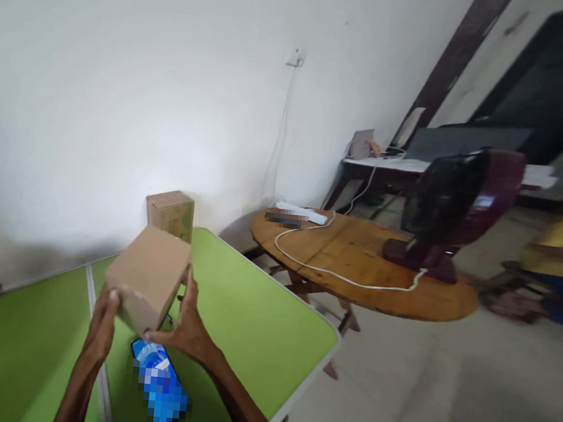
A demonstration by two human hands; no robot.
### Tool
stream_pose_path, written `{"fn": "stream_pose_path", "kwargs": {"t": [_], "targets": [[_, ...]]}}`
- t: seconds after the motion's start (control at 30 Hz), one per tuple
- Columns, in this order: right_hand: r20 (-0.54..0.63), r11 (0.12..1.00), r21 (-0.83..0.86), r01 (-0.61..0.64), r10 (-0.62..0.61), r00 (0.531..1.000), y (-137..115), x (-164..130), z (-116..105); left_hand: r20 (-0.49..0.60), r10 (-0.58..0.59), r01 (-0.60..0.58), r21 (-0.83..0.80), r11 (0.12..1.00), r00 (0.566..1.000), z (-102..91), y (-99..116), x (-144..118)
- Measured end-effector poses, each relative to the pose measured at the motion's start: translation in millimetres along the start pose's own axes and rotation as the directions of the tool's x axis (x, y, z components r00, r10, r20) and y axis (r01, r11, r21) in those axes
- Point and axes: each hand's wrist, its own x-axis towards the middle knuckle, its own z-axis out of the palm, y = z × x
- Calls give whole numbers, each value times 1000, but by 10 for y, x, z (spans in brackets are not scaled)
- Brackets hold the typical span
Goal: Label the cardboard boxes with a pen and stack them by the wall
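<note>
Head view: the left hand (pixel 102 326) and right hand (pixel 188 325) gripped a cardboard box (pixel 150 268) over the green table (pixel 247 307), beyond the phone (pixel 160 382). The step appeared to be two-handed holding; the next move likely required balanced support.

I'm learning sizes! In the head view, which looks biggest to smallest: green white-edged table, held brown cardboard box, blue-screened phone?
1. Green white-edged table
2. Held brown cardboard box
3. Blue-screened phone
</note>
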Motion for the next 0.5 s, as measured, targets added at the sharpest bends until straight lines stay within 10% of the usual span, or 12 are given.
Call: {"fn": "stream_pose_path", "kwargs": {"t": [0.13,0.23,0.5], "targets": [[-365,971,-210,-118,34,931,562,582,-284,214,-14,28,-63,998,977,998,26,618],[-503,942,-259,-216,60,862,854,960,-225,277,-85,99,-39,994,957,1398,-96,889],[-588,915,-242,-324,127,798,1076,1453,145,337,-182,211,-52,976,924,1457,-233,1161]]}}
